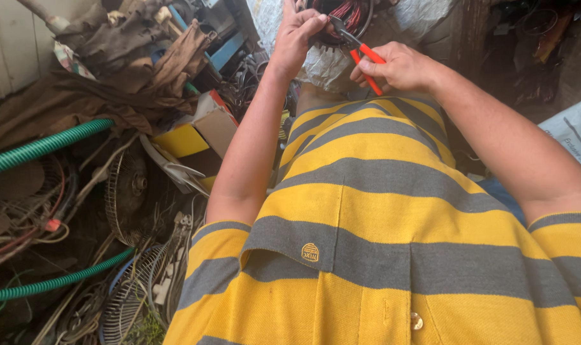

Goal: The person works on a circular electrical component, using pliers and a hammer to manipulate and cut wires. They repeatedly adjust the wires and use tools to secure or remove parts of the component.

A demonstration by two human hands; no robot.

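Red-handled steel pliers (361,59), clenched in the right hand (399,67); left hand (297,35) pinches the round, red-wired motor winding (341,16). Steady grip advisable.

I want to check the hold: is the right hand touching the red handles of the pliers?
Touching. The head view shows the right hand wrapped around the red handles of the pliers, fingers pressed on them with no gap visible.

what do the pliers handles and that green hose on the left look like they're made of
Pliers in the right hand: handles look like glossy red-orange plastic or rubber sleeves over dark metal; the bare jaws are dull grey steel. Green hose: probably flexible plastic, judging by its ribbed spiral surface and slight sheen.
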